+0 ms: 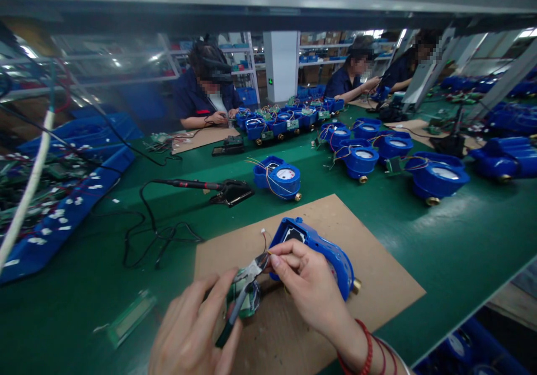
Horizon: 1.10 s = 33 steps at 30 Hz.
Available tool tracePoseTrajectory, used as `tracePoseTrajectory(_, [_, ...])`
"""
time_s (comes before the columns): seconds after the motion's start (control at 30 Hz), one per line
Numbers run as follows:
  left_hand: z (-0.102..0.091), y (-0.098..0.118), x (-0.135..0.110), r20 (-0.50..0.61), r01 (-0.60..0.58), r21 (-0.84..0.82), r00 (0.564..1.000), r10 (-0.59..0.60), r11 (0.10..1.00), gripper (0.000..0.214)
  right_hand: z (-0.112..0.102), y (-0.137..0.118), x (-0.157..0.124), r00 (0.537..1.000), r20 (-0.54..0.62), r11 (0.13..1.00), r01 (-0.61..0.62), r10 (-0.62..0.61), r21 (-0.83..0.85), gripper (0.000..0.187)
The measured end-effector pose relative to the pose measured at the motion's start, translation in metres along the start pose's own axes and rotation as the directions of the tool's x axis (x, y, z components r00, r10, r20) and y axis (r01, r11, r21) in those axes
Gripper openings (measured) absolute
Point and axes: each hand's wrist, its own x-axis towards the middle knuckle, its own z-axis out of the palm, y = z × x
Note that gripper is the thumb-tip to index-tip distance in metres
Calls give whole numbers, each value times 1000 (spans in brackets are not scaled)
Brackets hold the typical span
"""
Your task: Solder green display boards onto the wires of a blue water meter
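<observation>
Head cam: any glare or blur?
Head view: pale glare on the green table, right of the cardboard; head view: loose circuit board at lower left looks soft; head view: pliers in the left hand read more clearly.

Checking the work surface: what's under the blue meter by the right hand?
Cardboard, visible around the blue meter. Whatever lies directly beneath is covered; the right hand partly blocks the near side.

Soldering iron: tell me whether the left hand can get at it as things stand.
Probably not yet: the left hand holds pliers, which likely must be put down first, though nothing tall seems to block the soldering iron.
</observation>
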Motion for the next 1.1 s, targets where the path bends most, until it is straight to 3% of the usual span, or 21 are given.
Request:
tracePoseTrajectory(0.87, [0,-3,2,-13,-50,15,999,51,999,35,0,2,0,1000,13,999,-10,10,39,19])
tracePoseTrajectory(1.1, [-1,-2,3,28,-41,-10,999,41,999,36,0,3,1,1000,15,999,-20,20,28,20])
